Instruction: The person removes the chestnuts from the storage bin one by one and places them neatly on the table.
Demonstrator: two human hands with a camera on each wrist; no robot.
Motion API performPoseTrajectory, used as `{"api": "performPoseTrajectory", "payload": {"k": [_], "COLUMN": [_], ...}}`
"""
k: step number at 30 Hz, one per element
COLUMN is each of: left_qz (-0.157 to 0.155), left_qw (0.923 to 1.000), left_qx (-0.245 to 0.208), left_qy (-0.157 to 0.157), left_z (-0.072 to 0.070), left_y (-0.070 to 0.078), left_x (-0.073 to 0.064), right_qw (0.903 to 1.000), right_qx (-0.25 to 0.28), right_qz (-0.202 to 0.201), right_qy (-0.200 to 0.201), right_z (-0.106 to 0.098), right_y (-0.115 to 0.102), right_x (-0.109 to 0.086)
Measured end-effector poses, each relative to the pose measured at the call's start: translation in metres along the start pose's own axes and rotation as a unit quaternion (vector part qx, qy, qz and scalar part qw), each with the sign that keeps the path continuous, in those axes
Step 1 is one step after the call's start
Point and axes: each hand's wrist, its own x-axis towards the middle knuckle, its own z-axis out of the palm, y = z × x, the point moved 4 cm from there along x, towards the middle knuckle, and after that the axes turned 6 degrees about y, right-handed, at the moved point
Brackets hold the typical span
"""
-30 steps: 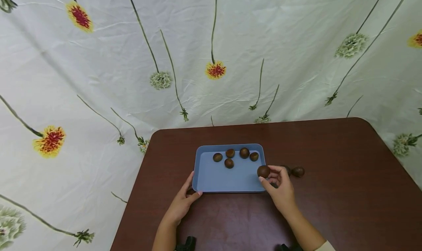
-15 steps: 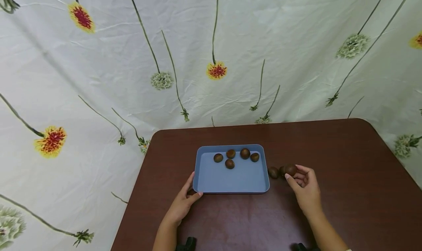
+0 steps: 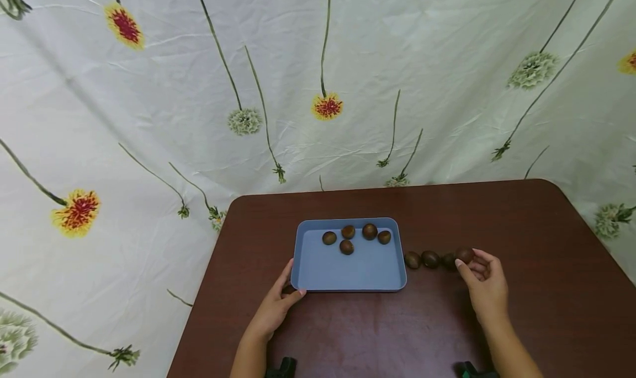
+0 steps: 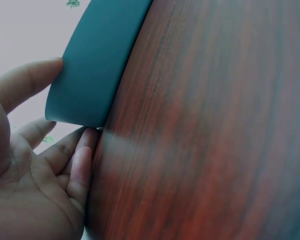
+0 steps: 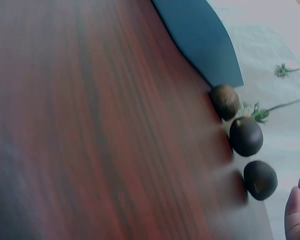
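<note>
A blue tray [image 3: 348,273] lies on the table with several brown chestnuts [image 3: 346,247] in its far half. My left hand [image 3: 274,306] holds the tray's near left corner, thumb at the front edge and fingers along the left side. In the left wrist view the fingers [image 4: 30,82] touch the tray wall [image 4: 92,65]. My right hand [image 3: 487,292] pinches a dark, round chestnut [image 3: 464,255] between thumb and fingers. It is at the far end of a row from the tray's right side, with a chestnut [image 3: 430,259] in the middle. The held one is mostly cut off in the right wrist view.
A dark red-brown wooden table [image 3: 358,334] carries everything. Behind it hangs a white cloth [image 3: 298,63] printed with flowers. In the right wrist view, three chestnuts stand in line from the tray corner [image 5: 220,65], the nearest a lighter brown one [image 5: 225,102].
My right hand has moved right with the chestnut, from over the tray's right edge to the row's far end. The row behind it has come into view. My left hand and the tray stay put.
</note>
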Motion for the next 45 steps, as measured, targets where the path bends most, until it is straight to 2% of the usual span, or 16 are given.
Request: {"api": "performPoseTrajectory", "payload": {"k": [7, 12, 16, 21, 29, 38, 45], "left_qz": [-0.002, 0.001, 0.000, -0.001, 0.000, -0.002, 0.001], "left_qw": [1.0000, 1.0000, 1.0000, 0.9999, 1.0000, 1.0000, 1.0000], "left_qx": [0.002, 0.000, -0.006, -0.008, -0.007, -0.003, -0.007], "left_qy": [-0.001, -0.001, -0.002, -0.006, -0.005, -0.006, -0.005], "left_z": [0.000, 0.000, 0.000, 0.000, -0.001, 0.000, 0.000], "left_y": [-0.001, -0.001, -0.001, 0.000, 0.000, 0.000, 0.000], "left_x": [0.000, 0.000, 0.000, 0.000, 0.000, 0.000, -0.001], "right_qw": [0.9996, 0.9982, 0.9960, 0.9885, 0.9786, 0.9684, 0.9674], "right_qx": [-0.023, -0.052, -0.081, -0.136, -0.186, -0.216, -0.220], "right_qz": [0.011, 0.029, 0.035, 0.042, 0.018, -0.015, -0.027], "right_qy": [0.013, 0.007, -0.012, -0.053, -0.086, -0.123, -0.122], "right_z": [-0.007, -0.013, -0.018, -0.022, -0.022, -0.020, -0.022], "right_y": [0.004, 0.008, 0.010, 0.015, 0.018, 0.018, 0.018], "right_x": [0.010, 0.017, 0.024, 0.031, 0.037, 0.039, 0.041]}}
